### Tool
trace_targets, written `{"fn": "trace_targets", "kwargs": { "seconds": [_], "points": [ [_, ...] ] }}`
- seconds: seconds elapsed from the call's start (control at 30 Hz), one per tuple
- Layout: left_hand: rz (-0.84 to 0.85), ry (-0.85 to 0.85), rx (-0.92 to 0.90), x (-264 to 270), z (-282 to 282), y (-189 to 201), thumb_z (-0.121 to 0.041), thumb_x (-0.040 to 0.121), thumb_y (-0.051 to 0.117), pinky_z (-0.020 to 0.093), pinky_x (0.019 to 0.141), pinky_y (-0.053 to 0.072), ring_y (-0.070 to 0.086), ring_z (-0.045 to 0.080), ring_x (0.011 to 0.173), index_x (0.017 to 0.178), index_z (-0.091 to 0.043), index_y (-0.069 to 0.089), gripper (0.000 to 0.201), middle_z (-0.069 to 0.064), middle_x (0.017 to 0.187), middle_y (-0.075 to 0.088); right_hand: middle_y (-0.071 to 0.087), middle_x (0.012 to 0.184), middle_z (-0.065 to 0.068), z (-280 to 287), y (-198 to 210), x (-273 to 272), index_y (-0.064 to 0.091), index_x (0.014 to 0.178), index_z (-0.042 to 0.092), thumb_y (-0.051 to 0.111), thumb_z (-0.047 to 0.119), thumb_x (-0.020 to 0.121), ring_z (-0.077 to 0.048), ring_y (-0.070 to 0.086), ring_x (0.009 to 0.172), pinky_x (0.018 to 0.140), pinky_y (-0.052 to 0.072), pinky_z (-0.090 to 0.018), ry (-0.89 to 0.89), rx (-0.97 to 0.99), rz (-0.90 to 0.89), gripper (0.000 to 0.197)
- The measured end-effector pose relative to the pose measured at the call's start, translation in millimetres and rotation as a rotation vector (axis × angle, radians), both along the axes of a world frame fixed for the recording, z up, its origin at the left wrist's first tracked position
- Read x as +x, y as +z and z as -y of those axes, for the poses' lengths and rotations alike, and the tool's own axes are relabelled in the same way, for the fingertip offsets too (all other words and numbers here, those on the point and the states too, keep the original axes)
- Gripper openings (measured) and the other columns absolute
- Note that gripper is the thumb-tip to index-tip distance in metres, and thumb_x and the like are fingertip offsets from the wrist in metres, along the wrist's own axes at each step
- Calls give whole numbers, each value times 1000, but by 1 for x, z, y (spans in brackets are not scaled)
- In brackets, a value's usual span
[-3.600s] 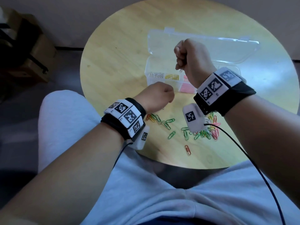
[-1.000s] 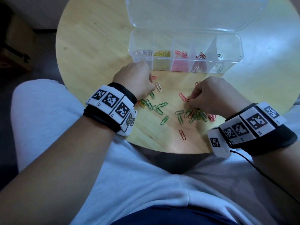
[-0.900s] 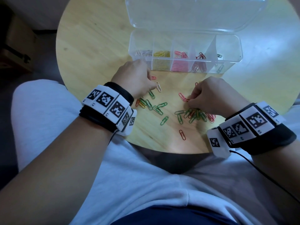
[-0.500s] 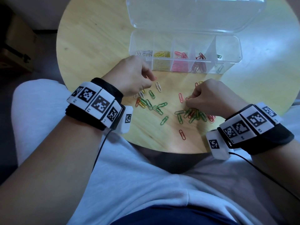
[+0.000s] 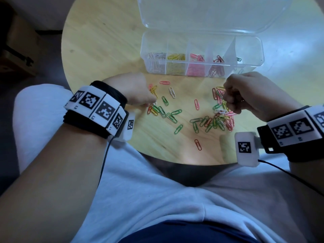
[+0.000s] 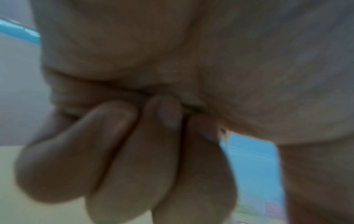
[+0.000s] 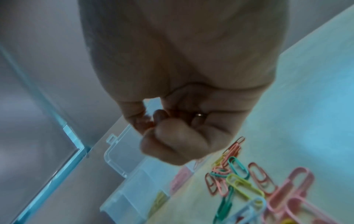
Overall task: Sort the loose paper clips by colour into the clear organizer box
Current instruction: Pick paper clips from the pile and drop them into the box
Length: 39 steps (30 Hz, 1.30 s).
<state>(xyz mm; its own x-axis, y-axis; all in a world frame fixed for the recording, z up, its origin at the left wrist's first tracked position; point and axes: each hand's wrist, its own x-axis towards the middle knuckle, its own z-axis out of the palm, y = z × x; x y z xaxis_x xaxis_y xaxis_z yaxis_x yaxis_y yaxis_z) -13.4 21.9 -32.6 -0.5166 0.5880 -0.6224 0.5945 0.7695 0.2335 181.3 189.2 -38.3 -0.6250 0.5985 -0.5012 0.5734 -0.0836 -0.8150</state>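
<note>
The clear organizer box stands open at the far side of the round wooden table; its compartments hold white, yellow, pink, red and green clips. Loose clips lie in a left cluster and a denser right heap. My left hand is down at the left cluster with curled fingers. The blurred left wrist view shows the thumb against the forefinger on what looks like a clip end. My right hand hovers over the heap, pinching a reddish clip.
Single clips lie apart: a pink one, a white one, a red one near the table's front edge. The box lid lies folded back behind the box. My lap is right under the near edge.
My left hand dropped from a raised pinch near the box down onto the left cluster. My right hand lifted off the table and drew right, away from the pink clip.
</note>
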Motion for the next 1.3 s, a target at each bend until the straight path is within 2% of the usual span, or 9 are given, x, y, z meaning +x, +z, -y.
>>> {"fn": "trace_targets", "kwargs": {
  "seconds": [0.13,0.33,0.47,0.57,0.7,0.8,0.93,1.07,1.3],
  "points": [
    [16,-51,-53,1,1,-7,-31,77,74,31,67,46,61,25,76,84,-6,74,26,10,84,71,39,47,-5,-7,6,6,39,50,16,44,-5,82,-19,38,43,41,26,-25,-87,-82,-126,38],
    [-76,-130,-71,11,-8,-14,-33,72,75,37,71,55,66,25,77,78,-14,69,21,4,76,69,31,48,2,-12,5,7,39,63,17,49,2,85,-13,25,44,47,15,-24,-202,-109,-182,28],
    [-139,-131,-69,17,-9,-15,-34,68,72,27,57,43,59,24,63,70,-13,66,23,0,59,61,45,46,7,-6,-7,6,63,70,16,73,19,81,-7,32,35,37,26,-19,40,378,80,15],
    [-176,-144,-50,20,-10,-14,-37,70,69,26,59,41,62,23,67,69,-14,64,24,-2,63,63,57,60,7,-2,-15,2,76,84,22,73,25,80,-3,45,42,39,31,-12,178,547,212,6],
    [-152,-145,-15,20,-10,-14,-41,75,58,28,63,42,61,23,74,73,-15,62,26,0,71,63,59,57,7,1,-14,-2,79,90,28,68,20,83,-3,50,44,39,31,-10,246,606,305,15],
    [-65,-90,81,17,-12,-11,-35,85,43,30,55,31,47,23,65,63,-11,44,33,3,65,48,62,55,10,7,-13,-2,80,87,29,72,17,81,-4,48,41,37,30,-9,359,545,289,16],
    [43,-49,233,16,-13,-8,-26,94,38,33,51,20,28,23,55,58,-13,31,39,7,60,33,44,44,8,17,-15,-3,76,85,32,79,26,77,-6,41,40,40,29,-14,434,523,254,11],
    [78,-117,319,17,-12,-14,-30,102,38,33,53,22,32,20,53,59,-14,30,47,4,58,34,51,56,5,17,-15,-5,74,84,26,85,33,69,-12,48,50,48,33,-25,425,606,303,20],
    [105,-181,432,19,-19,-21,-32,103,39,30,56,28,37,12,59,64,-17,35,42,-2,65,39,58,59,6,25,-18,-11,72,75,23,83,39,70,-8,53,53,47,34,-24,496,663,451,20]
  ]
}}
